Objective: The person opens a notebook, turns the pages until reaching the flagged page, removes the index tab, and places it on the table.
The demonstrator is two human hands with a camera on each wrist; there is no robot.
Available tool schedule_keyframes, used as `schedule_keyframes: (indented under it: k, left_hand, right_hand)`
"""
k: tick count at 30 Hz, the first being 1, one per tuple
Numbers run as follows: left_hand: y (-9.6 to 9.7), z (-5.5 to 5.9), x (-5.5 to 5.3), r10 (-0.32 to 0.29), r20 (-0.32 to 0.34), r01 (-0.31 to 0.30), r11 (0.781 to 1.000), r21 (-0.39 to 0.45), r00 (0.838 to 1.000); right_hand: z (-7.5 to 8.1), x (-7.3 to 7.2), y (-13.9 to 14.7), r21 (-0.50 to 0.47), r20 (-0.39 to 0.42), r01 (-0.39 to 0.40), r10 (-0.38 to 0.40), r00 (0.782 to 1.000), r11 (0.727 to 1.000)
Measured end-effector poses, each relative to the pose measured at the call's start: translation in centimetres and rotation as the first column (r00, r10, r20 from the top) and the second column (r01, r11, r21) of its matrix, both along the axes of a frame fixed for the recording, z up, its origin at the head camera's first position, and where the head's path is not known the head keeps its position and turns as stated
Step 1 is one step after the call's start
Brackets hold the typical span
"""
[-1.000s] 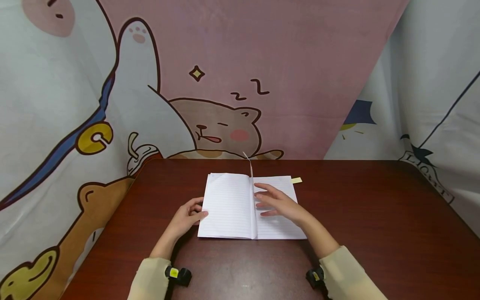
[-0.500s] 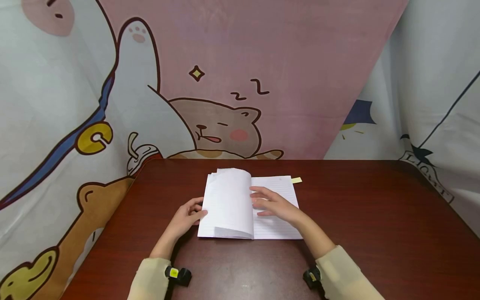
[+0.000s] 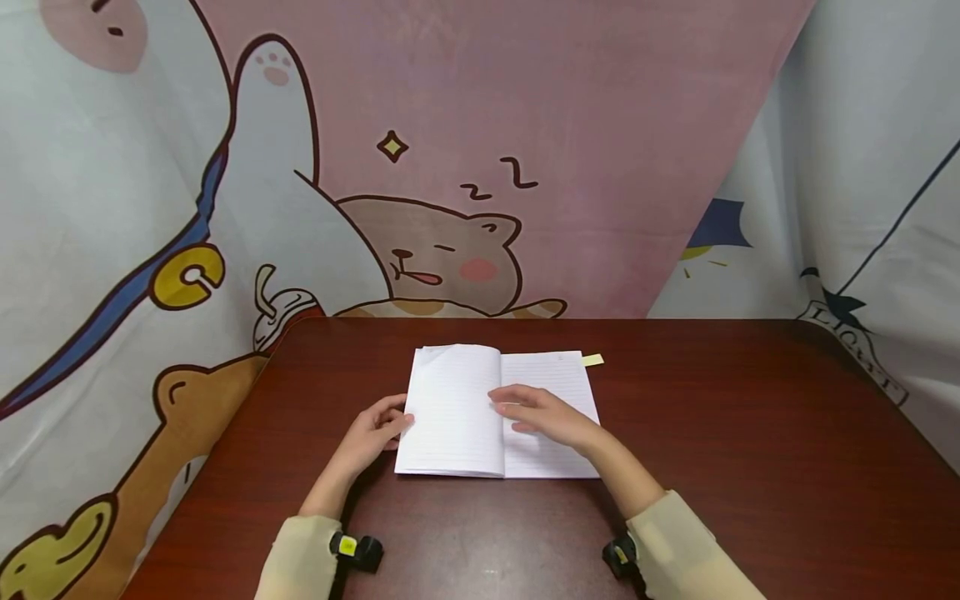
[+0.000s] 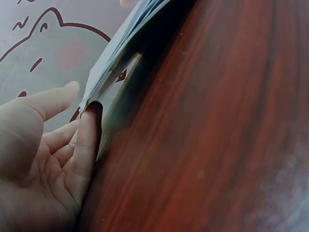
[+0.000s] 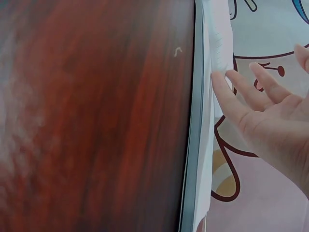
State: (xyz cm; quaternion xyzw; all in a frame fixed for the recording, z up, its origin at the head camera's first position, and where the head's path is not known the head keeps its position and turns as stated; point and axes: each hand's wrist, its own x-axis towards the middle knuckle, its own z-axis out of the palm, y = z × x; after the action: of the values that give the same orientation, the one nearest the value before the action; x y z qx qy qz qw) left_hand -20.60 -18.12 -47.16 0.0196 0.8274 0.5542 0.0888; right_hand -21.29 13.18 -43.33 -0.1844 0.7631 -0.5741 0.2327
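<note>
An open notebook (image 3: 453, 408) with lined white pages lies on the table, a small yellow tab (image 3: 592, 360) sticking out at its upper right. At the left edge my left hand (image 3: 377, 433) holds it, thumb over the page and fingers under the side. In the left wrist view the fingers (image 4: 87, 135) reach beneath the slightly raised edge of the notebook. My right hand (image 3: 547, 414) is over the right page, its fingers extended across the centre fold toward the left page. In the right wrist view its fingertips (image 5: 217, 79) are right at the paper.
The dark red-brown table (image 3: 750, 450) extends around the notebook. Behind it hangs a cloth backdrop (image 3: 600, 167) with cartoon animals. Each wrist carries a small black camera, one at the left cuff (image 3: 358, 552) and one at the right (image 3: 621, 557).
A page that stood upright at the fold has turned over to the left and now lies flat. My right hand has moved left and slightly lower. The left hand has stayed in place.
</note>
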Motion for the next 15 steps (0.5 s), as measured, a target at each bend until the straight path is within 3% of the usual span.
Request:
schedule_keyframes:
  k: [15]
  left_hand:
    - [0.07,0.02,0.0,0.008,-0.006,-0.008,1.0,-0.022,1.0]
  right_hand:
    - [0.28,-0.03,0.14,0.004,-0.017,-0.004,0.004,1.0,1.0]
